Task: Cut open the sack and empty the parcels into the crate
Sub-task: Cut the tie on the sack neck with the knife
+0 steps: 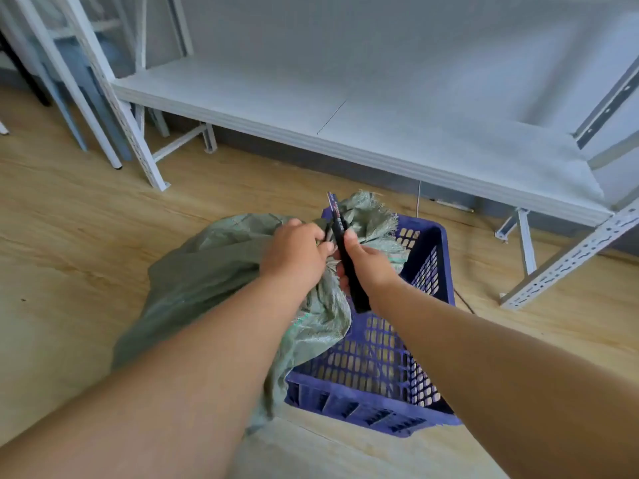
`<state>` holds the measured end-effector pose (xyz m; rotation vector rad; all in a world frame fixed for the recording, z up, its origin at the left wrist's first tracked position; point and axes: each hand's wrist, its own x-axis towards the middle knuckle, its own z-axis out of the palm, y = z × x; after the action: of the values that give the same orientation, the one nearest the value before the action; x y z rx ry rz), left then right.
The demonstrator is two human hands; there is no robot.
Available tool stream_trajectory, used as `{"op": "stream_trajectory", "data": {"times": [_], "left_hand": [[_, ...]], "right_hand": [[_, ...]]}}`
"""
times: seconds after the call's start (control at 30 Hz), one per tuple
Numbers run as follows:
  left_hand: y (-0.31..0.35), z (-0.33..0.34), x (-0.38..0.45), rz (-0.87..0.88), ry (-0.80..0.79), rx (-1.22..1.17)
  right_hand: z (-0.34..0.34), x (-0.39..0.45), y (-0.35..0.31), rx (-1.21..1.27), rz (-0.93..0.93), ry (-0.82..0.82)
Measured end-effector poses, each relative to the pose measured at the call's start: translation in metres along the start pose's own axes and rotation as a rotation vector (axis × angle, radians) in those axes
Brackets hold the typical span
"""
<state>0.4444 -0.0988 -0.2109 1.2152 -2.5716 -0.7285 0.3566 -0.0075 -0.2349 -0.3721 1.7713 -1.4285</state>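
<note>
A green woven sack (207, 271) lies on the wooden floor, its tied neck draped over the left rim of a blue plastic crate (432, 305). My left hand (294, 252) grips the bunched neck of the sack. My right hand (366, 266) holds a black utility knife (345, 257), its blade end pointing up and away, right against the neck beside my left fingers. The frayed sack mouth (373, 216) fans out past the knife over the crate. The parcels are hidden inside the sack. The visible part of the crate's inside holds nothing.
A white metal shelf rack (345, 108) stands close behind the crate, with its low shelf board and slotted legs (567, 257) to the right. More white frame legs (103, 98) stand at the back left. A thin cable (418, 202) runs along the floor under the shelf.
</note>
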Motion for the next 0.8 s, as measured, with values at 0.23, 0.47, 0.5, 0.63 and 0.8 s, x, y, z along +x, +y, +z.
{"op": "stream_trajectory", "data": {"times": [0.23, 0.47, 0.5, 0.63, 0.8], "left_hand": [[-0.032, 0.032, 0.010, 0.100, -0.155, 0.477], [-0.050, 0.042, 0.003, -0.098, 0.132, 0.260], [-0.052, 0.041, 0.003, -0.130, 0.170, 0.125], [-0.058, 0.038, -0.012, -0.118, 0.320, -0.246], [-0.080, 0.029, -0.032, -0.212, 0.387, -0.475]], "right_hand": [[-0.006, 0.028, 0.018, -0.198, -0.104, 0.015], [-0.004, 0.034, 0.026, -0.470, -0.122, 0.074], [-0.003, 0.037, 0.026, -0.470, -0.158, 0.096], [0.013, 0.038, 0.022, -0.209, -0.259, 0.168], [0.051, 0.024, -0.003, 0.068, -0.335, -0.098]]}}
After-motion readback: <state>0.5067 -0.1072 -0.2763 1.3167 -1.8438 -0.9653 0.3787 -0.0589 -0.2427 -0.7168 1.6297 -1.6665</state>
